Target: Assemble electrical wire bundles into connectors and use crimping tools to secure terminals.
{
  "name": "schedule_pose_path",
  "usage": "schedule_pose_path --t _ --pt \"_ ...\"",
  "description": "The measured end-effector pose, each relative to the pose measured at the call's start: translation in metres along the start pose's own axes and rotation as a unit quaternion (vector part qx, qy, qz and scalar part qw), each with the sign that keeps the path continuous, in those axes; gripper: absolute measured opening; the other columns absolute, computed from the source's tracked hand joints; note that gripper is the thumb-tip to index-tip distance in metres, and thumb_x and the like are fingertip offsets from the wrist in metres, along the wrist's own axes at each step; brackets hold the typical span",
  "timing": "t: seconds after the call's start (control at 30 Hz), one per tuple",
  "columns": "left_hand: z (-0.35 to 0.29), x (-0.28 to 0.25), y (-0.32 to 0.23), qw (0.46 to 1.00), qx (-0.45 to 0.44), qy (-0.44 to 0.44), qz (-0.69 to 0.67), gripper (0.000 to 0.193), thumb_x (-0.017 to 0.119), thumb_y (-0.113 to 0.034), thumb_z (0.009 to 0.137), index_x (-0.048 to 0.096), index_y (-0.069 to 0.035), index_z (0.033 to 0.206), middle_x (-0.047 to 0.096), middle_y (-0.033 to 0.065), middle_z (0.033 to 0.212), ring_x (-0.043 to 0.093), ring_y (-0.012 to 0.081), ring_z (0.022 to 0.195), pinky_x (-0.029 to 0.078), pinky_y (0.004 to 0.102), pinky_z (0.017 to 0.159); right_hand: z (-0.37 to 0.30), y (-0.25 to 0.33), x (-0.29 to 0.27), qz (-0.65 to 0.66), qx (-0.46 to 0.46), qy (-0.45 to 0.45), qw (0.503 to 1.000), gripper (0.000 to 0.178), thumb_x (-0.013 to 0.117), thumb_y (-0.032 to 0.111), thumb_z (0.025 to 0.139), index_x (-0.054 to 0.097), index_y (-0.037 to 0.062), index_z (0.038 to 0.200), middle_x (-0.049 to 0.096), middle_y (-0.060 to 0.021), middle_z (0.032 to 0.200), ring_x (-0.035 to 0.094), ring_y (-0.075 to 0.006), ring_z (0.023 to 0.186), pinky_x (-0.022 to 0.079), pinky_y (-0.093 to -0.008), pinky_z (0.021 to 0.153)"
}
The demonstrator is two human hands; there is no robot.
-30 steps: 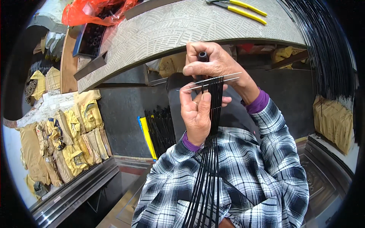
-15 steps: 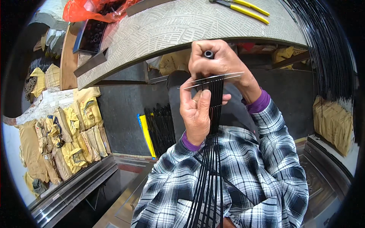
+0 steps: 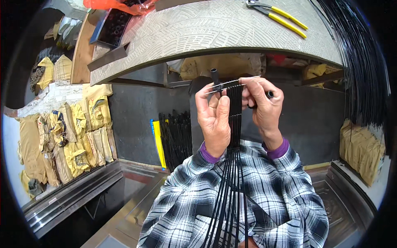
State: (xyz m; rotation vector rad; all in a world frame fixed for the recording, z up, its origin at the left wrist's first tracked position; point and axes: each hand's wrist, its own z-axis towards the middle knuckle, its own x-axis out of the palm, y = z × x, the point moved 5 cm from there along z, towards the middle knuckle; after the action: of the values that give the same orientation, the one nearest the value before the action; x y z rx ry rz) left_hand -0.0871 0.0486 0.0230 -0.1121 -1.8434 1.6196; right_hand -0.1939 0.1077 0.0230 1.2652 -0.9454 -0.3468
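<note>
A row of slim black rods (image 3: 235, 101) hangs between my hands and trails down over my lap. Thin silver wires (image 3: 251, 78) cross its upper end, and another wire line crosses it lower down. My left hand (image 3: 214, 126) is closed at the row's left edge, thumb up, gripping rods and wire. From its fingertips a short black tube (image 3: 214, 73) stands up. My right hand (image 3: 266, 105) pinches the right end of the wires. A black tubular piece (image 3: 270, 94) sits in its curled fingers, its open end showing; the rest is hidden.
Ahead stands a workbench with a textured grey top (image 3: 198, 39), bearing yellow-handled pliers (image 3: 285, 22) and a box of small black parts (image 3: 113, 29). Black rods (image 3: 364, 62) hang at the right. More black rods (image 3: 175, 134) stand left of my knees. Wrapped packages (image 3: 78, 144) lie far left.
My right hand has moved right and down from above the row to the wires' right end. A black tube now stands uncovered at the row's left. The view has shifted slightly.
</note>
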Motion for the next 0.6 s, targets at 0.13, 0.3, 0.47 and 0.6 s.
schedule_pose_path --t 0.13,0.3,0.47,0.6 --pt "0.0 0.008 -0.01 1.0 0.008 0.008 -0.023 0.032 0.045 -0.004 0.09 0.032 -0.002 0.118 0.052 0.0114 0.1 0.056 0.0145 0.085 0.05 0.0267 0.07 -0.004 0.002 0.008 0.019 -0.011 -0.014 1.0 0.021 0.056 0.01 0.085 0.061 -0.0066 0.097 0.051 -0.0004 0.068 0.043 -0.0028 0.053 0.035 -0.0158 0.045" --pt "0.0 0.01 -0.007 0.999 0.017 0.03 -0.021 0.033 0.045 -0.006 0.09 0.029 -0.003 0.118 0.052 0.0126 0.098 0.059 0.0173 0.076 0.051 0.0273 0.066 0.002 0.007 0.004 -0.021 -0.064 0.018 0.998 0.022 0.06 0.011 0.083 0.062 -0.0077 0.094 0.046 0.0006 0.066 0.04 -0.0029 0.054 0.032 -0.0143 0.047" --pt "-0.001 0.01 -0.009 0.999 0.029 0.022 -0.009 0.032 0.046 -0.006 0.09 0.031 -0.003 0.117 0.051 0.0122 0.1 0.059 0.0164 0.075 0.052 0.0269 0.064 -0.003 0.001 0.006 0.05 0.002 -0.012 0.999 0.021 0.06 0.011 0.083 0.063 -0.0076 0.092 0.047 0.0004 0.064 0.037 -0.0027 0.052 0.028 -0.0158 0.046" --pt "-0.002 0.005 -0.014 0.999 0.036 0.016 -0.008 0.03 0.048 -0.005 0.089 0.034 -0.002 0.116 0.051 0.0106 0.102 0.057 0.0151 0.082 0.049 0.0269 0.072 -0.004 0.006 0.015 -0.01 -0.018 0.021 1.0 0.018 0.063 0.008 0.077 0.063 -0.0066 0.088 0.052 -0.0018 0.076 0.044 -0.0057 0.063 0.035 -0.0173 0.055"
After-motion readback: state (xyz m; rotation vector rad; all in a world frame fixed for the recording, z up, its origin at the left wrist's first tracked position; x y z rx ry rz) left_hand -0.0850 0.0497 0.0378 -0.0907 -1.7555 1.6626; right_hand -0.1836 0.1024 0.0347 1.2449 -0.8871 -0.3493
